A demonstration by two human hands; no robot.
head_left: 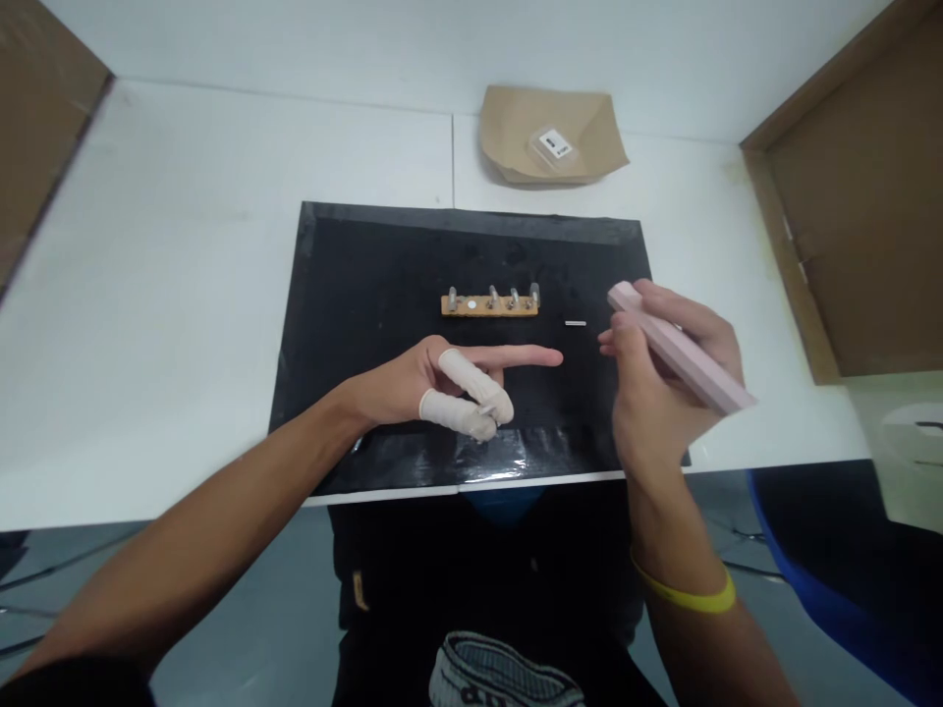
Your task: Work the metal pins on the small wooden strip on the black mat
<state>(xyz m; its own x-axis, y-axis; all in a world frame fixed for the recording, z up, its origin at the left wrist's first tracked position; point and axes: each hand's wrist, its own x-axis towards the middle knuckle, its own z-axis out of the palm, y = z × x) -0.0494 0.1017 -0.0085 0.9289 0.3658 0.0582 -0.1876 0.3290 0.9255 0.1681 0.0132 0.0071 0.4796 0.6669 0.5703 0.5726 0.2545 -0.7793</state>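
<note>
Surface: white bench (184, 324) with one black mat (368, 295) laid across it, under both my hands.
Left hand: my left hand (442, 383) rests on the mat, index finger stretched out flat toward the right, the rest curled in; two fingers wear white finger cots (471, 393). It holds nothing.
Right hand: my right hand (663, 383) is closed around one pink bar-shaped tool (682, 349), gripped near its middle, one end slanting up-left over the mat.
Tool handling: I judge it stiff, light and smooth-sided, so a firm mid-length grip suits it.
Board: one small tan strip board (490, 304) lies on the mat beyond my left hand, carrying four upright metal posts; probably light, best taken by its long edges.
Small part: one thin pale sliver (576, 322) lies just right of the board, fiddly to pinch.
Back of bench: one brown paper tray (549, 137) holding one clear labelled packet (552, 145).
</note>
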